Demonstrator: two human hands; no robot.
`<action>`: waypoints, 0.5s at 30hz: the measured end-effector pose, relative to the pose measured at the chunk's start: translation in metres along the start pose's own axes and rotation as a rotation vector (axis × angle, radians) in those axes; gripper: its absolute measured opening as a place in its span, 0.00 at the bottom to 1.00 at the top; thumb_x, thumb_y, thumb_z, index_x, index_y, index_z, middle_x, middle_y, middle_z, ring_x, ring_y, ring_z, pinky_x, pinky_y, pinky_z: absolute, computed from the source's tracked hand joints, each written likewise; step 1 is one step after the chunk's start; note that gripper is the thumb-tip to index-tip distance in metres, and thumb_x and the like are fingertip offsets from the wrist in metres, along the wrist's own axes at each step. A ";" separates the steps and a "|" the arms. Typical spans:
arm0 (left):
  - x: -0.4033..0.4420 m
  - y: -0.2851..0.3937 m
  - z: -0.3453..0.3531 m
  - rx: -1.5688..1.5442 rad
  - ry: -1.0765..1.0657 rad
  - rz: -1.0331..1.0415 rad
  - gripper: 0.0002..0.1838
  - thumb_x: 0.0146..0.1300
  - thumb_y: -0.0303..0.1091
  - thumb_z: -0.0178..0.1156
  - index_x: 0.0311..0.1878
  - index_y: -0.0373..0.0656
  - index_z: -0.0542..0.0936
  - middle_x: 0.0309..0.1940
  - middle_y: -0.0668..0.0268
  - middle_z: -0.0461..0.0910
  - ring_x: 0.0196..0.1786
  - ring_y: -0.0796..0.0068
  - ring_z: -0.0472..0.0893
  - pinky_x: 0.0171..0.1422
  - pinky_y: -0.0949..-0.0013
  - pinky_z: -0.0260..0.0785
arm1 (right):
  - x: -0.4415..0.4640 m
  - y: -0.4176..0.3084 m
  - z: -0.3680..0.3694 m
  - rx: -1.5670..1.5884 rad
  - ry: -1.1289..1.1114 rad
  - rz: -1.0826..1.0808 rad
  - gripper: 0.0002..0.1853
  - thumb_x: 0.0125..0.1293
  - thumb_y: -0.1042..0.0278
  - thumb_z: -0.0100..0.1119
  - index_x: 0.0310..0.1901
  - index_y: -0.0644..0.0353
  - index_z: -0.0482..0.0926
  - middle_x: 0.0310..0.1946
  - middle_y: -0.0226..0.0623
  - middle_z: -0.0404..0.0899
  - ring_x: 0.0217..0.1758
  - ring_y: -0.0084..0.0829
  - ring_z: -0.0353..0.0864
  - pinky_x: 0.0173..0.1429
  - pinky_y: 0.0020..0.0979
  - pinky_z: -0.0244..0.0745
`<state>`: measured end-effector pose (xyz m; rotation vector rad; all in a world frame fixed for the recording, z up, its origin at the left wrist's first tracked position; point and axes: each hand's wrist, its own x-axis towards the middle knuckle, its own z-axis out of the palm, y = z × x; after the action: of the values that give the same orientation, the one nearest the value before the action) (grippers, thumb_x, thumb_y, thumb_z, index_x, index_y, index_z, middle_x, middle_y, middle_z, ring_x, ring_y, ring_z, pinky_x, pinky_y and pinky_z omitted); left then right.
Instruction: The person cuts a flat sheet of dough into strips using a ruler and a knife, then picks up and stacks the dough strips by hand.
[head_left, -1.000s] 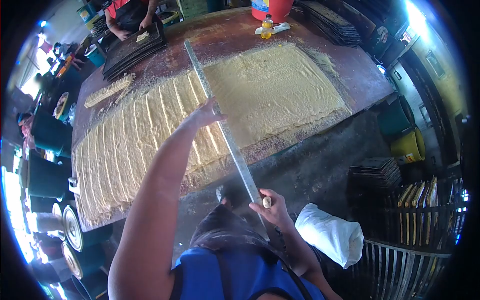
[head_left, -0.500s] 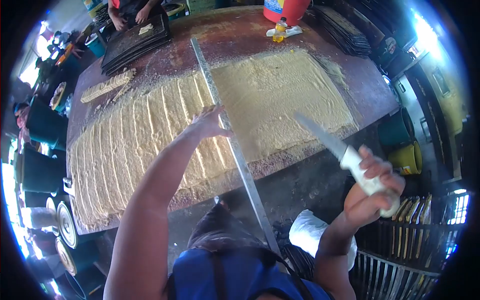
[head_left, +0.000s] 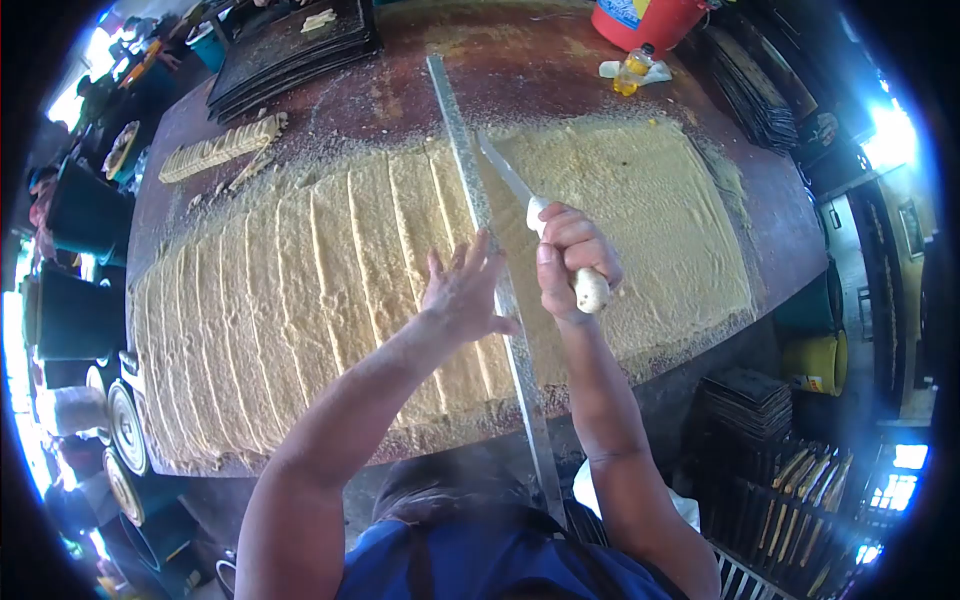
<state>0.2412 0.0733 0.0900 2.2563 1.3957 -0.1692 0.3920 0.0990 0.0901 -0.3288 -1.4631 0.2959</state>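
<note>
A pale, floury sheet of dough (head_left: 392, 275) covers our table (head_left: 520, 60) up to its near edge, ridged into narrow strips leftward, unridged rightward. Across it lies a metal straightedge (head_left: 523, 372), jutting past that edge. Our left hand (head_left: 462, 295) rests splayed on the straightedge; our right hand (head_left: 580, 250) clenches the knife (head_left: 538, 212), its tip toward the far edge.

Dim interior, side glare (bluish), fisheye-bent edges

2 arms (head_left: 350, 402) stretch forward, left grip (head_left: 465, 290) splayed, right grip (head_left: 578, 252) tightly curled.
</note>
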 end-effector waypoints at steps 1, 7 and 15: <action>0.001 -0.001 0.000 -0.004 -0.004 -0.004 0.62 0.48 0.64 0.75 0.79 0.45 0.54 0.81 0.48 0.44 0.82 0.45 0.50 0.80 0.28 0.39 | -0.005 0.007 0.003 0.002 -0.001 0.007 0.14 0.59 0.85 0.60 0.30 0.56 0.64 0.28 0.35 0.74 0.33 0.31 0.76 0.50 0.50 0.79; 0.003 -0.002 0.004 0.027 -0.022 -0.012 0.62 0.46 0.65 0.76 0.79 0.48 0.55 0.82 0.52 0.45 0.81 0.50 0.54 0.80 0.27 0.40 | -0.034 0.010 0.013 -0.035 -0.054 0.062 0.14 0.57 0.83 0.61 0.27 0.56 0.65 0.25 0.35 0.74 0.30 0.31 0.77 0.50 0.49 0.79; 0.007 -0.002 0.006 0.022 -0.007 -0.047 0.61 0.46 0.67 0.76 0.78 0.47 0.58 0.82 0.56 0.46 0.82 0.58 0.52 0.81 0.26 0.34 | -0.081 -0.047 -0.005 -0.102 -0.073 0.065 0.16 0.52 0.87 0.60 0.25 0.56 0.64 0.22 0.33 0.74 0.27 0.33 0.77 0.47 0.45 0.80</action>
<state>0.2435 0.0766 0.0813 2.2400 1.4502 -0.2090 0.3900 0.0239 0.0340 -0.4529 -1.5443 0.2887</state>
